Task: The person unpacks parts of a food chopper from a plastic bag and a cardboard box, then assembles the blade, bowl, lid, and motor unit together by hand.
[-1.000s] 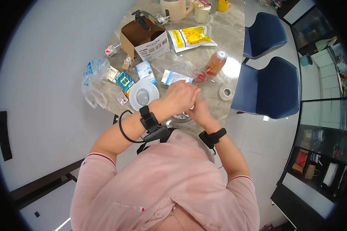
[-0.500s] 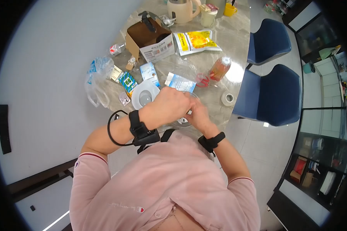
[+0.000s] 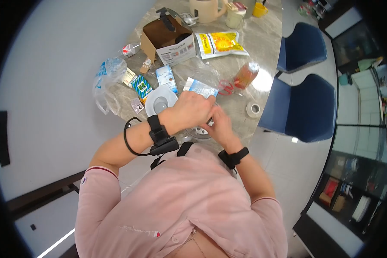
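Note:
My left hand (image 3: 189, 110) and my right hand (image 3: 220, 125) meet fingertip to fingertip, both with closed fingers, over a clear round dish (image 3: 198, 134) with small white pieces in it. A small thing shows between the fingers, too small to make out. Just left of my left hand sits a white bowl (image 3: 150, 104) with a clear round piece inside. Beyond the hands lies an open blue-and-white packet (image 3: 200, 87), with red-handled scissors (image 3: 226, 87) to its right. A roll of white tape (image 3: 253, 109) is right of my right hand.
Farther back are an open cardboard box (image 3: 176, 52), a yellow-and-white bag (image 3: 221, 44) and a bottle of reddish liquid (image 3: 246, 75). At the left are a plastic bag (image 3: 109, 84) and small boxes (image 3: 166, 78). Blue chairs (image 3: 300, 107) stand right of the marble table (image 3: 264, 38).
The view has shifted, so the table items appear slightly farther right than a second ago. Both hands have stayed together, now lower over the dish, more of which was covered before.

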`<act>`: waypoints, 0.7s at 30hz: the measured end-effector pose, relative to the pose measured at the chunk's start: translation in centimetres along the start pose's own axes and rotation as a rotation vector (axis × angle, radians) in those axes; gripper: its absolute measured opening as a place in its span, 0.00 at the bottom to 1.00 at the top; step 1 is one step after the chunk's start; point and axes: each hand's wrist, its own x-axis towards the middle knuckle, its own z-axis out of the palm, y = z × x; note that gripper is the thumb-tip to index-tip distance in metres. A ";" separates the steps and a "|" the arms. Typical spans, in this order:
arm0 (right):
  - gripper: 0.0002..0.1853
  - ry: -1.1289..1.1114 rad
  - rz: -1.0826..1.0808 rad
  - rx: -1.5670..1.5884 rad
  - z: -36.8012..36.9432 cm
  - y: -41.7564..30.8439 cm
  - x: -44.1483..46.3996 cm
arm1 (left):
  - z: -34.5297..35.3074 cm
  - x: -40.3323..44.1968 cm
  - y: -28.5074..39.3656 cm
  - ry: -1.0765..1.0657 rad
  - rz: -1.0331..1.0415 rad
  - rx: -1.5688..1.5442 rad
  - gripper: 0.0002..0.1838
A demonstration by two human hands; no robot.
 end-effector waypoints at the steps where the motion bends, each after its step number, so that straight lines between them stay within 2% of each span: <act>1: 0.25 -0.029 -0.057 -0.001 -0.1 0.2 0.0 | -0.7 -0.4 -0.2 0.025 -0.017 0.003 0.17; 2: 0.25 -0.041 -0.078 -0.012 -0.1 0.3 0.0 | -1.5 -1.2 -0.4 0.016 -0.085 -0.198 0.21; 3: 0.25 0.020 -0.006 0.058 -0.2 -0.1 -0.1 | -2.6 -1.9 -0.5 0.003 -0.149 -0.405 0.26; 4: 0.26 0.082 0.071 0.128 -0.2 -0.4 -0.3 | -4.1 -2.4 -0.9 -0.175 -0.335 -0.711 0.37; 6: 0.27 0.042 0.124 0.163 0.0 0.0 -0.7 | 1.2 -4.4 -2.5 0.250 -0.146 -0.714 0.37; 7: 0.28 0.034 0.077 0.135 -0.1 -0.3 -0.7 | 2.6 -5.0 -2.4 0.263 -0.163 -0.731 0.37; 9: 0.29 -0.002 0.016 0.093 -0.6 -1.0 -0.3 | 4.8 -5.6 -2.2 0.208 -0.050 -0.813 0.36; 12: 0.31 -0.126 0.008 0.029 -2.6 -3.1 0.2 | 7.1 -6.2 -1.9 0.214 -0.120 -0.909 0.33; 15: 0.35 -0.099 0.038 -0.051 -6.1 -8.3 2.1 | 8.1 -6.2 -2.8 0.249 -0.150 -0.980 0.32; 17: 0.29 -0.019 0.066 0.066 -7.2 -11.6 3.2 | 8.4 -6.1 -3.0 0.268 -0.132 -0.981 0.31; 18: 0.29 -0.040 0.063 0.051 -7.2 -11.6 3.2 | 8.7 -6.1 -3.0 0.341 -0.068 -0.933 0.29; 20: 0.20 -0.070 -0.025 -0.231 -7.1 -11.5 3.5 | 9.4 -6.1 -3.1 0.431 -0.020 -0.892 0.27; 21: 0.14 -0.010 -0.057 -0.193 -6.6 -12.1 4.1 | 9.8 -6.0 -3.2 0.446 -0.022 -0.865 0.26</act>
